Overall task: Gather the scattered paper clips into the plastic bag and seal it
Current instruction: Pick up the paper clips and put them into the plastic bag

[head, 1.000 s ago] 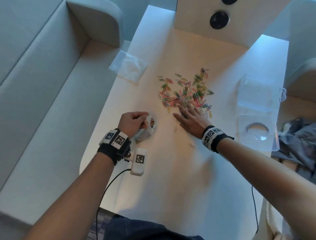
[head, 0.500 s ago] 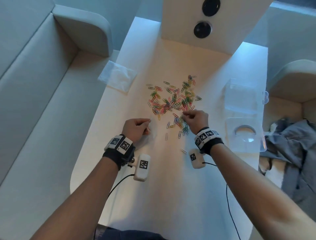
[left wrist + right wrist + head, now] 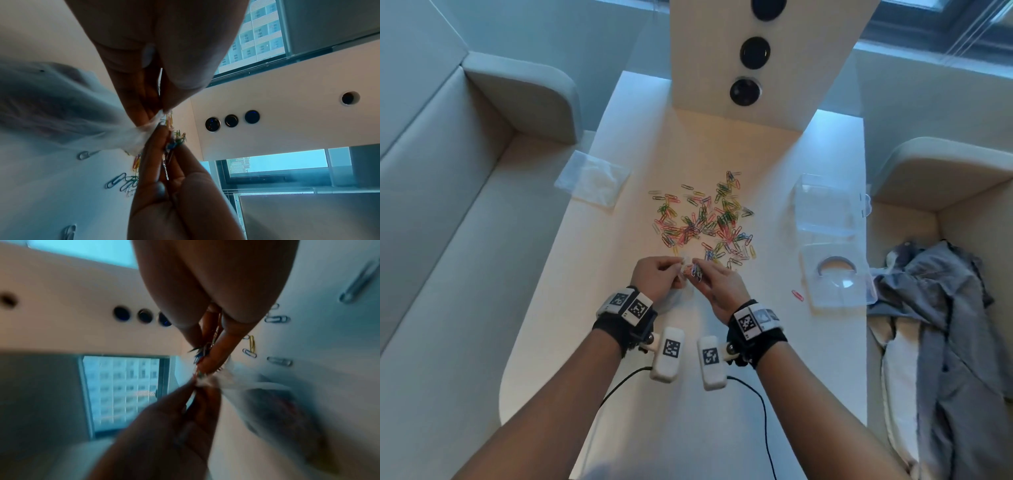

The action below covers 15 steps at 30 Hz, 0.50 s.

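Coloured paper clips (image 3: 702,219) lie scattered in a heap at the middle of the white table (image 3: 688,394). My left hand (image 3: 676,269) pinches the rim of a clear plastic bag (image 3: 681,291), which hangs below it onto the table. My right hand (image 3: 698,266) pinches a small bunch of clips (image 3: 697,272) right at the bag's mouth. In the left wrist view the bag (image 3: 61,105) trails left from my fingers (image 3: 144,97), and the bunch of clips (image 3: 174,142) meets the bag's rim. The right wrist view is blurred; the clips (image 3: 202,353) stick out between my fingertips.
One red clip (image 3: 798,295) lies alone to the right. A second clear bag (image 3: 592,183) sits at the table's left edge. An open clear plastic box (image 3: 825,209) and its lid (image 3: 835,274) stand at the right edge. Grey cloth (image 3: 945,308) lies on the right seat.
My right hand went from flat on the heap to closing on a bunch of clips, then carried them left to the bag's mouth. My left hand raised the bag slightly.
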Tool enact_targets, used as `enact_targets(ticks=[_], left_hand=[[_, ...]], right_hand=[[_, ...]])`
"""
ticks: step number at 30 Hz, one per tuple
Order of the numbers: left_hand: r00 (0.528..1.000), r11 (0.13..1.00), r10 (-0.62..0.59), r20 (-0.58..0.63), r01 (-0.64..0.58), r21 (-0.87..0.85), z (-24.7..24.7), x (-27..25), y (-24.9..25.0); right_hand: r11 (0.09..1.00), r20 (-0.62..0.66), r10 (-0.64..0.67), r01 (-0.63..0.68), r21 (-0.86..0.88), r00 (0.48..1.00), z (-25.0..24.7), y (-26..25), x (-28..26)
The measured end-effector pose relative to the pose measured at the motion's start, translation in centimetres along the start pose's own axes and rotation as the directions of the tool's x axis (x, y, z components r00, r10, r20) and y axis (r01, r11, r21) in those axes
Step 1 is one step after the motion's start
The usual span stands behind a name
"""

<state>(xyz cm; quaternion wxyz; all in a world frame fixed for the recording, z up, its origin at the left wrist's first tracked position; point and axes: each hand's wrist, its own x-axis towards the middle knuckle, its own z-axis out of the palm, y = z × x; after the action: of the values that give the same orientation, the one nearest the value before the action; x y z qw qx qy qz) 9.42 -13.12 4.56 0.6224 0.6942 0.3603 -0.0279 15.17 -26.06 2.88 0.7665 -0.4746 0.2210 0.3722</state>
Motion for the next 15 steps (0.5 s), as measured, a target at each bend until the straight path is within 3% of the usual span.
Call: enact_targets(ticks=[3, 6, 7, 10, 15], left_hand=[[1.000, 1.000, 0.000, 0.010, -0.001, 0.017, 0.20, -0.10, -0.06], [1.000, 0.999, 0.004, 0.022, -0.005, 0.047, 0.39, -0.47, -0.12], [1.000, 0.998, 0.007, 0.025, -0.009, 0.056, 0.48, -0.54, -0.17], [0.999, 0.998, 0.003, 0.032, -0.005, 0.061, 0.51, -0.63, -0.22], [0.995, 0.996, 0.025, 0.098, -0.034, 0.087, 0.31, -0.59, -0.35]], right_hand=[[0.974, -0.026, -0.065, 0.058, -0.217, 0.998, 0.27, 0.55, -0.17], [0.920, -0.073, -0.058, 0.025, -0.390, 0.996, 0.70, 0.18, -0.42], [0.865, -0.065, -0.088, 0.044, -0.499, 0.994, 0.73, 0.07, -0.35], [0.559, 0.011, -0.250, 0.153, -0.815, 0.968, 0.45, -0.16, -0.29], [0.245, 0.160, -0.393, 0.271, -0.931, 0.905, 0.47, -0.26, -0.53]])
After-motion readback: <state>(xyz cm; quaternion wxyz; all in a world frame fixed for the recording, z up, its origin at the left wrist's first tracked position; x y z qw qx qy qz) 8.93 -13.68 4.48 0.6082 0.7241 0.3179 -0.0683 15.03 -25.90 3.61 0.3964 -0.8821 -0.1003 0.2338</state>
